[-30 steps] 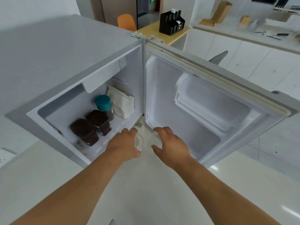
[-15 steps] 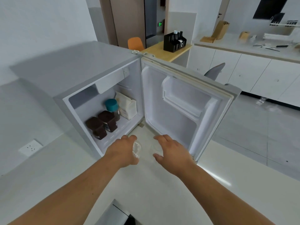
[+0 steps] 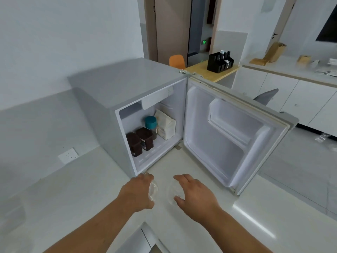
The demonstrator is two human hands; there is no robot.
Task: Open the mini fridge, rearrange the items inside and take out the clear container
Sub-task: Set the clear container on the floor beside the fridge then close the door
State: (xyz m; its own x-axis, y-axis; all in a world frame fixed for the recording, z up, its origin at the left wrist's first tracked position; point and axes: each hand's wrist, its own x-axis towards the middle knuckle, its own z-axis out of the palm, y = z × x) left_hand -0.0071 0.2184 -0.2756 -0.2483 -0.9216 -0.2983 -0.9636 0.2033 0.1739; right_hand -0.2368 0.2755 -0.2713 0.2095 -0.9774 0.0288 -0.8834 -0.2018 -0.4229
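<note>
The grey mini fridge [image 3: 127, 84] stands on a white counter with its door [image 3: 228, 143] swung wide to the right. Inside are two dark brown tubs [image 3: 135, 147], [image 3: 145, 138], a teal-lidded jar [image 3: 151, 123] and a white bag [image 3: 166, 126]. The clear container [image 3: 170, 192] is outside the fridge, just in front of its lower edge, held between both hands over the counter. My left hand [image 3: 139, 192] grips its left side and my right hand [image 3: 194, 193] its right side. Its transparent body is hard to make out.
The white counter [image 3: 82, 198] stretches left and toward me. A wall socket [image 3: 68, 155] sits on the backsplash at left. A grey object [image 3: 144, 238] lies at the near edge. Behind are a wooden table with a black organiser [image 3: 219, 62], an orange chair [image 3: 176, 61] and white cabinets [image 3: 291, 99].
Both hands have drawn the clear container back from the fridge opening toward me. My head has pulled back and up, so the fridge looks smaller and farther.
</note>
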